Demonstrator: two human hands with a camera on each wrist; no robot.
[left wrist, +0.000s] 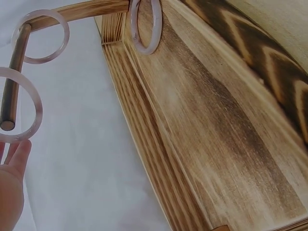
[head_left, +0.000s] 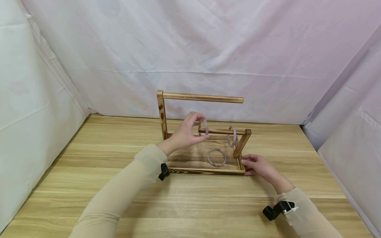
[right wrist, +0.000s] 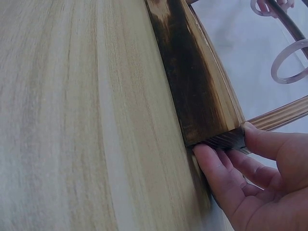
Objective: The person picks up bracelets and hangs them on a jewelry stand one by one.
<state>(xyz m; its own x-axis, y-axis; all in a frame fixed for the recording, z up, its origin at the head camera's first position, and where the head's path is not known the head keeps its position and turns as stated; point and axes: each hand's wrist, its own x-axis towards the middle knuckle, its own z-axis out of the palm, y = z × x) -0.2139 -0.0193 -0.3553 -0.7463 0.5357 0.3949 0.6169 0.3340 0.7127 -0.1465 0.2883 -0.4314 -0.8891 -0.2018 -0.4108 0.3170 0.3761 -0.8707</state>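
A wooden bangle stand (head_left: 205, 171) has a tray base and two bars, each on its own post. My left hand (head_left: 186, 132) pinches a pale lilac bangle (head_left: 206, 127) between thumb and fingers at the free end of the lower bar (head_left: 223, 131). In the left wrist view the bar's tip shows inside that bangle (left wrist: 37, 103). A second bangle (head_left: 234, 136) hangs on the same bar near the right post. A third bangle (head_left: 225, 158) lies in the tray. My right hand (head_left: 259, 167) grips the tray's front right corner, its thumb and fingertips on the wood (right wrist: 202, 96).
The upper bar (head_left: 205, 97) reaches right from the tall left post (head_left: 162, 115), above and behind the left hand. Pale cloth (head_left: 190, 49) hangs behind the wood-grain table (head_left: 193, 205) and at both sides. Black wrist cameras (head_left: 278, 209) sit on both sleeves.
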